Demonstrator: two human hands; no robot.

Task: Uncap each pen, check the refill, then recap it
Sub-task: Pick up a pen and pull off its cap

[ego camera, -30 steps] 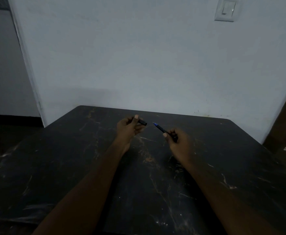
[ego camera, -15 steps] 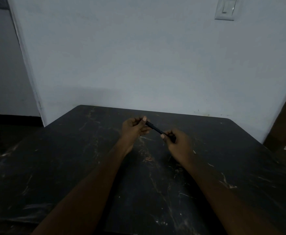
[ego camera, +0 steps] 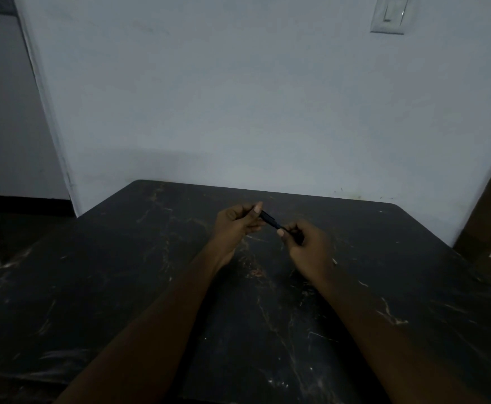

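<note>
I am pressing the cap back on: the blue tip showing a second ago is now covered, so this pen [ego camera: 270,220] looks nearly recapped. My left hand [ego camera: 237,225] and right hand [ego camera: 305,247] are each pinching one end above the dark marbled desk [ego camera: 122,287], near the pale far wall [ego camera: 238,97].

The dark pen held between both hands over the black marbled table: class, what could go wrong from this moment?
1. The slim dark pen is pinched only by fingertips of the left hand and right hand, so it may slip and drop.
2. Dim light and the black marbled table would make a dropped dark pen hard to find.
3. It cannot be seen whether the cap is fully seated.
</note>
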